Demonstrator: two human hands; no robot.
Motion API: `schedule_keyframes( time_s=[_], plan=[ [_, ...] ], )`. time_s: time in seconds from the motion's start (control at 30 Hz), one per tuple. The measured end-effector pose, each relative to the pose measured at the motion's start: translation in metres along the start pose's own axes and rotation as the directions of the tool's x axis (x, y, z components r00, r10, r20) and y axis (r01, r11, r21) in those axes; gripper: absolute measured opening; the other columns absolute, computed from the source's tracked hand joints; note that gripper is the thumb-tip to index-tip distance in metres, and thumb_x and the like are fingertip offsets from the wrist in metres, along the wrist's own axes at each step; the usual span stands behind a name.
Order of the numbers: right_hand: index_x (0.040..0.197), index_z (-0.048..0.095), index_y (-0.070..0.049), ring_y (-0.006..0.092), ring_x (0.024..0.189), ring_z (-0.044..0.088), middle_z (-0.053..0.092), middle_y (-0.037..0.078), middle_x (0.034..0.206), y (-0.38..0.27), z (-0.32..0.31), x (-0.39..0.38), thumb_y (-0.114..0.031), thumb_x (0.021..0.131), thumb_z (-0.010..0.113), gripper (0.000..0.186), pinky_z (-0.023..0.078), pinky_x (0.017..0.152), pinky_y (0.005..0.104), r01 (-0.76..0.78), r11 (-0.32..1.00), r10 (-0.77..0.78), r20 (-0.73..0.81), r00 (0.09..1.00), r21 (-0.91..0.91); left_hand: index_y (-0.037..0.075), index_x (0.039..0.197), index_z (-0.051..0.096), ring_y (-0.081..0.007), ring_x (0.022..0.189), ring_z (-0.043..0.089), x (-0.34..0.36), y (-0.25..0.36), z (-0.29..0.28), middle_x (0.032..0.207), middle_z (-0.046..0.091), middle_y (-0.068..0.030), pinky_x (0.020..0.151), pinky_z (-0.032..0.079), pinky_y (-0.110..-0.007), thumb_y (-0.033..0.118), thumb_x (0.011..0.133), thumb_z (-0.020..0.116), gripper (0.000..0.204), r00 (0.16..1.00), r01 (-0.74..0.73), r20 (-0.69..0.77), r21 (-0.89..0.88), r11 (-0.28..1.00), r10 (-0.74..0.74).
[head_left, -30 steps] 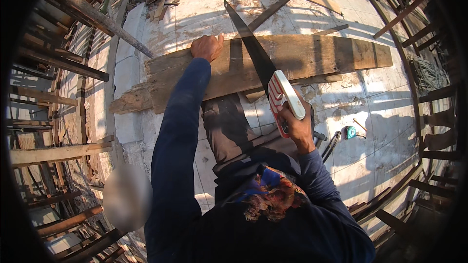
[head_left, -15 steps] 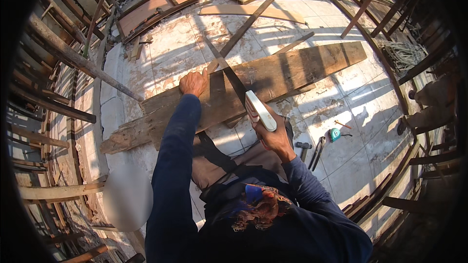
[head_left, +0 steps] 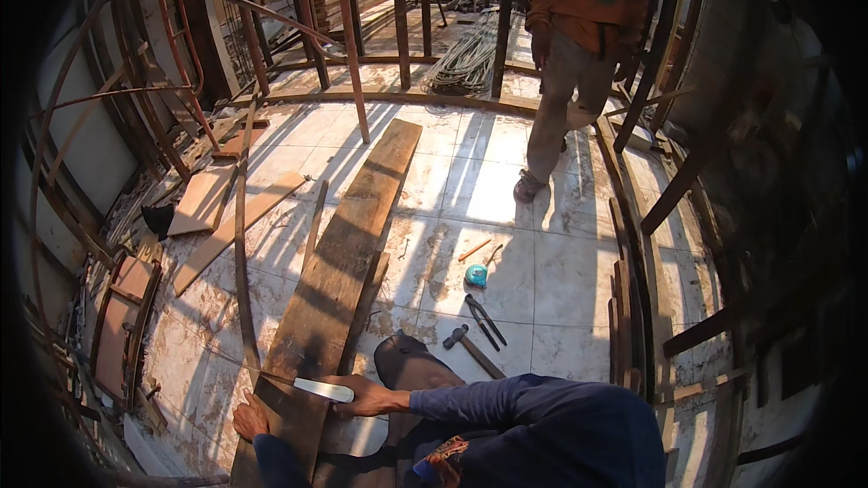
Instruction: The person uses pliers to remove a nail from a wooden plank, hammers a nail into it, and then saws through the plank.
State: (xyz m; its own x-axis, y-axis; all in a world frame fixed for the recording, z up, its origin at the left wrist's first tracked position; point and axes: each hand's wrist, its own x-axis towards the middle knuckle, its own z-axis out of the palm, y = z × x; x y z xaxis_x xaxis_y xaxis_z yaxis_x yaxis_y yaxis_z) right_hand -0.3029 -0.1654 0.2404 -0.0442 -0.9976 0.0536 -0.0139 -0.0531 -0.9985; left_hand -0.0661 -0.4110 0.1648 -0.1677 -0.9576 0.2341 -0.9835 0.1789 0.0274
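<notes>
My right hand (head_left: 369,396) is closed round the white handle (head_left: 323,389) of a handsaw. The saw's thin blade (head_left: 271,376) reaches left across a long, weathered wooden plank (head_left: 339,253). At the plank's left edge, near the bottom of the view, my left hand (head_left: 251,418) grips the wood with curled fingers. Beneath the plank lies another narrow board (head_left: 366,307), showing along its right side. My knee (head_left: 411,363) is beside the plank.
A hammer (head_left: 470,351), pincers (head_left: 486,321), teal tape measure (head_left: 476,276) and orange pencil (head_left: 474,249) lie on the tiles at right. A person in an orange top (head_left: 583,0) stands at the far right. Wooden posts (head_left: 400,18) and loose boards (head_left: 237,230) surround the floor.
My view has swung to the right, so the plank now runs away from me and the person in orange shows. The saw stays in my right hand and my left hand stays at the plank.
</notes>
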Motion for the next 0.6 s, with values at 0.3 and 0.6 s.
schedule_keyframes(
  time_s=[0.3,0.6],
  plan=[
    [0.134,0.05,-0.008,0.022,0.11,0.06,0.063,0.012,0.12,-0.018,0.006,0.002,-0.012,0.08,0.061,0.055,0.046,0.096,0.0339,0.115,0.993,-0.111,-0.131,0.985,0.02,-0.004,0.066,0.067,-0.0411,0.074,0.064,0.028,0.001,-0.027,0.075,0.065,-0.0251,0.071,0.05,-0.05,0.051,0.099,0.035,0.071,0.989,-0.098,-0.108,0.065,0.993,0.104],
    [0.136,0.042,-0.005,0.0378,0.095,0.064,0.064,0.021,0.107,0.021,0.019,-0.007,-0.016,0.079,0.065,0.062,0.051,0.081,0.0419,0.203,0.979,-0.205,-0.214,0.955,-0.031,-0.004,0.081,0.072,-0.0453,0.083,0.064,0.031,0.016,-0.047,0.087,0.067,-0.0282,0.075,0.049,-0.052,0.059,0.097,0.029,0.077,0.992,-0.11,0.075,0.135,0.985,0.101]
  ],
)
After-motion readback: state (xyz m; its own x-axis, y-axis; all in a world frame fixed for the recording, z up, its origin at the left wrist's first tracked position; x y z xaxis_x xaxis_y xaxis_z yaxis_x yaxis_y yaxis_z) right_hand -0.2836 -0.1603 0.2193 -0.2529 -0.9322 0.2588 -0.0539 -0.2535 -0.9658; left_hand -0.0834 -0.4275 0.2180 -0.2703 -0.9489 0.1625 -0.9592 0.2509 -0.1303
